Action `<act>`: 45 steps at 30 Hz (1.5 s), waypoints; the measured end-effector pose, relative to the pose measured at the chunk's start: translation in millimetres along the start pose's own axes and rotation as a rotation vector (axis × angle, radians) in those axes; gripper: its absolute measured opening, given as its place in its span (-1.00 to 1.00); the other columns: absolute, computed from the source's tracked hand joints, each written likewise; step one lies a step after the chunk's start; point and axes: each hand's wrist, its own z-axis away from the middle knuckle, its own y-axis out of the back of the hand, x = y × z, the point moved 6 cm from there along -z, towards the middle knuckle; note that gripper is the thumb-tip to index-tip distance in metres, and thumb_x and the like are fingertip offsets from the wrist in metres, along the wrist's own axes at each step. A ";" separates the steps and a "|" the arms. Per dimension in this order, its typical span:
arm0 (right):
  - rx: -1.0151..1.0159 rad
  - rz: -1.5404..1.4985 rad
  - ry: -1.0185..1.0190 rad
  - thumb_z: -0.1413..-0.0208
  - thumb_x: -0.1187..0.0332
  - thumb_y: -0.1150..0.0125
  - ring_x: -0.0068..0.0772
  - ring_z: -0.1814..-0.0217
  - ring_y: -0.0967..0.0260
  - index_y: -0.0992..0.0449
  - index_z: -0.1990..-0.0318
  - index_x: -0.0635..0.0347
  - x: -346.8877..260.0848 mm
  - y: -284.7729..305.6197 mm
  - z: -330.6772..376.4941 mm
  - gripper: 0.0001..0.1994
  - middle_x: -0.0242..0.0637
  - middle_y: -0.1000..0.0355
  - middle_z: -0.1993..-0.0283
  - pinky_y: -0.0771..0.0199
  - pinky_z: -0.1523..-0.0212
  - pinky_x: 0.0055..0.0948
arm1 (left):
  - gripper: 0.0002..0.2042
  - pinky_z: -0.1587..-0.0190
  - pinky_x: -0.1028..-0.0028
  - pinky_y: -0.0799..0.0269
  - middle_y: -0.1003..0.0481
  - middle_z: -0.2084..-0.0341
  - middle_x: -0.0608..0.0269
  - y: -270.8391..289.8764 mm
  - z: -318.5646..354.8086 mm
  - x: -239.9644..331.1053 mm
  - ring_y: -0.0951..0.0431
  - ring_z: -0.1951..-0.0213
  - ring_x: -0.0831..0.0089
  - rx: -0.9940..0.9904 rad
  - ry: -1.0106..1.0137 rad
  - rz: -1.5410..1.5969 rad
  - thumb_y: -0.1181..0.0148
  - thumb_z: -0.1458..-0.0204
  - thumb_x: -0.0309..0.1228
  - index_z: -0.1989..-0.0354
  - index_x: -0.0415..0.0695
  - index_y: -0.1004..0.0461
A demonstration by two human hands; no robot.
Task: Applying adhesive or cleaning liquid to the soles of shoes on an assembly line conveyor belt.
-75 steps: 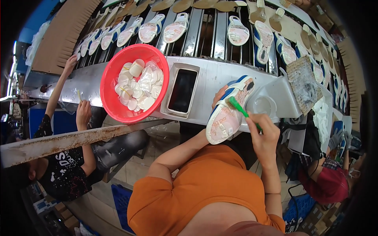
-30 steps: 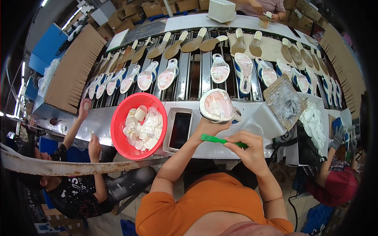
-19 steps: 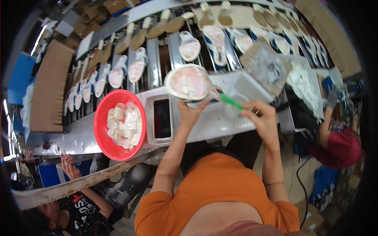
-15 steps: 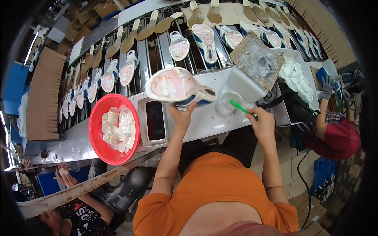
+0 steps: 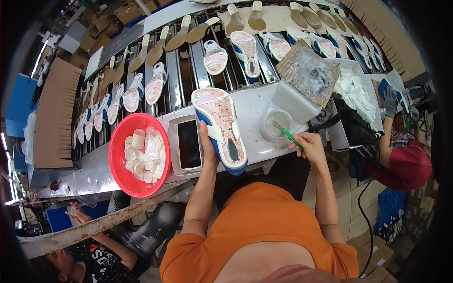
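Note:
My left hand [image 5: 208, 144] grips a shoe upper on its last [image 5: 218, 122], blue at the sides with white straps. Its pinkish, blotched underside faces up, and the narrow heel end points toward me. In my right hand [image 5: 309, 145] is a green-handled brush [image 5: 292, 137], pinched between thumb and fingers. The brush's tip reaches into a round, translucent tub [image 5: 270, 127] on the bench edge. Left of the shoe stands a red bowl [image 5: 116, 152] holding several whitish, rounded pieces [image 5: 152, 153].
Shoes on lasts [image 5: 215, 57] and tan soles [image 5: 179, 37] line the slatted rack behind. A stained cardboard piece [image 5: 306, 75] sits beside a box of white tissue [image 5: 351, 89]. A rectangular tray [image 5: 172, 141] is near the bowl. Co-workers sit at left [image 5: 94, 250] and right [image 5: 408, 160].
My left hand has turned the shoe from lying sideways to heel end toward me, slightly lower. My right hand has lowered slightly, its brush still at the tub.

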 end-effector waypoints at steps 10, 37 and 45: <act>-0.076 0.022 0.568 -0.05 0.52 -0.29 -0.68 0.46 -0.35 -0.61 0.28 0.34 -147.4 -7.1 -5.3 -0.90 -0.33 -0.52 0.37 -0.27 0.45 -0.70 | -0.23 0.11 0.42 -0.51 -0.51 0.14 -0.01 -53.1 4.1 8.9 -0.58 0.19 0.36 -0.229 0.014 -0.162 0.02 -0.06 0.21 -0.10 -0.37 -0.32; -0.223 0.353 0.832 0.09 0.49 -0.40 -0.55 0.49 -0.32 -0.57 0.42 0.32 -219.6 0.8 -15.6 -0.88 -0.33 -0.43 0.50 -0.24 0.47 -0.54 | -0.26 0.05 0.48 -0.37 -0.49 0.14 0.09 -89.0 7.1 23.2 -0.47 0.13 0.46 -0.421 -0.103 -0.425 -0.08 0.01 0.12 -0.10 -0.39 -0.32; -0.188 0.528 0.937 0.09 0.48 -0.39 -0.40 0.51 -0.37 -0.54 0.41 0.28 -216.4 3.5 1.5 -0.87 -0.32 -0.42 0.48 -0.31 0.50 -0.46 | -0.32 0.09 0.48 -0.38 -0.49 0.15 0.08 -91.4 4.3 17.9 -0.48 0.17 0.45 -0.362 -0.078 -0.349 0.00 -0.06 0.09 -0.06 -0.38 -0.32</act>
